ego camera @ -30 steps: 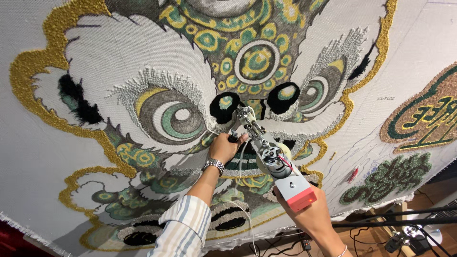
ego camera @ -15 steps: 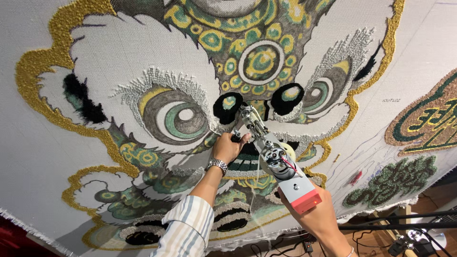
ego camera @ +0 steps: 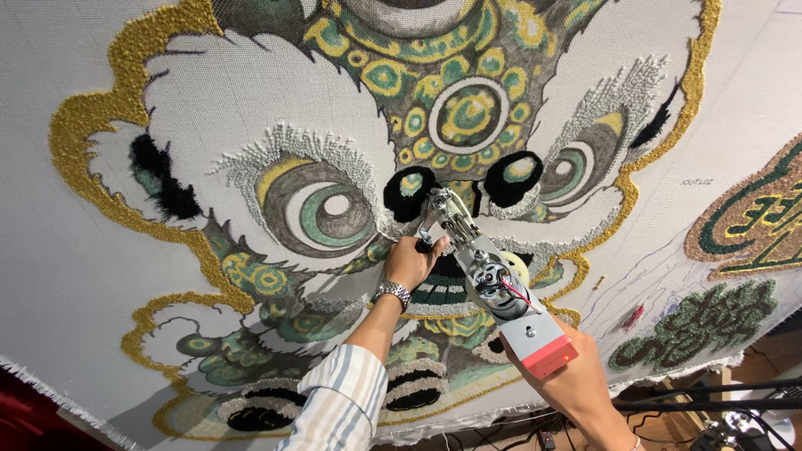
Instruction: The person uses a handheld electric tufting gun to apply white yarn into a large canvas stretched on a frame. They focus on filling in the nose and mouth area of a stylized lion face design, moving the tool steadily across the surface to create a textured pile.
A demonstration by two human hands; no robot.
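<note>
A large stretched cloth carries a half-tufted lion-dance face in green, gold, black and white. I press a metal tufting gun with a red rear block against the cloth just under the black nose patches. My left hand, with a metal watch on the wrist and a striped sleeve, is closed around the gun's front handle. My right hand grips the gun's rear end from below, partly hidden by the red block.
A second tufted design in green and gold sits at the right edge, and a green patch lies lower right. Metal frame bars and cables run along the bottom right. The cloth's fringed edge hangs at the lower left.
The gun and both hands have stayed in almost the same spot on the cloth. The view has shifted slightly.
</note>
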